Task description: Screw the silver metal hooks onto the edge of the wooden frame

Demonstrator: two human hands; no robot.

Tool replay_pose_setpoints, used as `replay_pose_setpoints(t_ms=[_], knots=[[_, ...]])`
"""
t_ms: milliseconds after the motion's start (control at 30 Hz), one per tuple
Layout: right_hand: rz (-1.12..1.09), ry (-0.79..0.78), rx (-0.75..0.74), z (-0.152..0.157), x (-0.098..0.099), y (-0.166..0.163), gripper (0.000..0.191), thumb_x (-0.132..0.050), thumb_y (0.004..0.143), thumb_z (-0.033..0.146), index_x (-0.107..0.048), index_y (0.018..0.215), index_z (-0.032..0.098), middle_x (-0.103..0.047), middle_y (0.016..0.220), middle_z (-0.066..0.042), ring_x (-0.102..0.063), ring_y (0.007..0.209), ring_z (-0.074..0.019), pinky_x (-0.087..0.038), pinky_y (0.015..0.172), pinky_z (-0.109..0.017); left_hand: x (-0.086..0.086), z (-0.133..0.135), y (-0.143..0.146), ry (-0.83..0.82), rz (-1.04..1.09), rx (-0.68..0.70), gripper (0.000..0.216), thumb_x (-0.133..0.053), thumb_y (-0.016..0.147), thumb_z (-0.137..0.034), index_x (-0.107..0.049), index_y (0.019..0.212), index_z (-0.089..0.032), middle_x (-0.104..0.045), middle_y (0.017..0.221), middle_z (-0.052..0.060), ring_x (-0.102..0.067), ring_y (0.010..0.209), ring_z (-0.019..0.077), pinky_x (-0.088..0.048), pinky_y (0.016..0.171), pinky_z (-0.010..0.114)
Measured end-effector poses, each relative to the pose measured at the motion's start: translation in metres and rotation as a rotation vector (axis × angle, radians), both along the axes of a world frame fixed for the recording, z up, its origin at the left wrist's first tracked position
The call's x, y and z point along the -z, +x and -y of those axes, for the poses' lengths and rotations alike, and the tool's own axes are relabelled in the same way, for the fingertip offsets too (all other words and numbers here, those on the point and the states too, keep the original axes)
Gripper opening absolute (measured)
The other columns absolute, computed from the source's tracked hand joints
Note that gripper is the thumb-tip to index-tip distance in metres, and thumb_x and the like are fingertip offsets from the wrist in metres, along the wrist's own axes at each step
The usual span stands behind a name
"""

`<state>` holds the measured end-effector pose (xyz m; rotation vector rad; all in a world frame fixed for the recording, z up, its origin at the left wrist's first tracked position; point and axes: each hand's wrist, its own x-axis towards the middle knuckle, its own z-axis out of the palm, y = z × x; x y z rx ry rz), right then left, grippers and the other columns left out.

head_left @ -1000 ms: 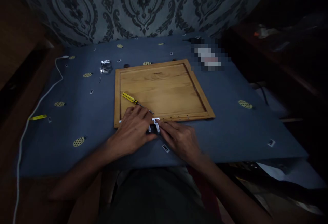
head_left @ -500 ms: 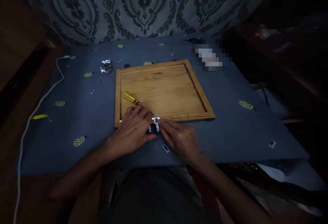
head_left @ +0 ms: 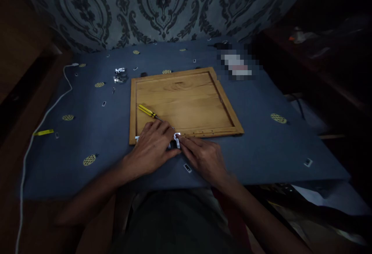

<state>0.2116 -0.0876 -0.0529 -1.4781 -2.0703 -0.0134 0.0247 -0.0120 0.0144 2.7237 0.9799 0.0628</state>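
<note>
A wooden panel (head_left: 186, 102) with a raised frame lies on the blue cloth. At its near edge, a small shiny metal bracket (head_left: 176, 139) sits against the frame. My left hand (head_left: 152, 147) lies curled over the bracket's left side, fingers closed on it. From the right, my right hand (head_left: 203, 157) pinches the same bracket with its fingertips. A yellow-handled screwdriver (head_left: 151, 112) rests on the panel just beyond my left hand.
More metal hardware (head_left: 119, 75) lies at the back left, with small screws and dark clips scattered around. A white cable (head_left: 52, 106) runs down the left side near a yellow strip (head_left: 43, 132). Dark furniture (head_left: 319, 71) stands to the right.
Both hands stay on the bracket; my left hand has crept slightly right and covers more of it. Nothing else has moved.
</note>
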Motion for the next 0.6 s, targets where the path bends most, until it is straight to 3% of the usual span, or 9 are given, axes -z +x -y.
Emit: replay_pose_setpoints(t_ms=[233,467,600], knots=[[-0.043,-0.060,0.004,0.0006,0.0017,0.0004,0.029,-0.055,0.103,0.020,-0.075,0.124,0.022,-0.083,0.099,-0.008,-0.078,0.077,-0.0197,-0.059,0.069,-0.027,-0.0002,0.0013,0.0017,-0.015,-0.006,-0.012,0.034,-0.074,0.093,-0.041,-0.064,0.115,-0.017,-0.065,0.122,0.008,-0.056,0.120,0.0303,-0.045,0.100,0.046],[-0.238,0.095,0.020,-0.0001,-0.0002,0.0009,0.031,-0.054,0.104,0.015,-0.066,0.132,0.018,-0.082,0.110,-0.010,-0.080,0.092,-0.0196,-0.064,0.081,-0.029,0.0010,0.0015,0.0021,-0.023,-0.003,-0.023,0.035,-0.074,0.093,-0.042,-0.064,0.117,-0.018,-0.065,0.126,0.008,-0.055,0.121,0.0305,-0.045,0.100,0.046],[-0.262,0.110,0.053,-0.0005,-0.0028,0.0002,0.028,-0.055,0.102,0.014,-0.069,0.126,0.018,-0.081,0.101,-0.008,-0.078,0.087,-0.0186,-0.063,0.078,-0.029,0.0015,0.0012,0.0027,-0.028,0.004,-0.030,0.034,-0.075,0.092,-0.041,-0.065,0.115,-0.018,-0.065,0.125,0.008,-0.056,0.121,0.0298,-0.045,0.100,0.045]])
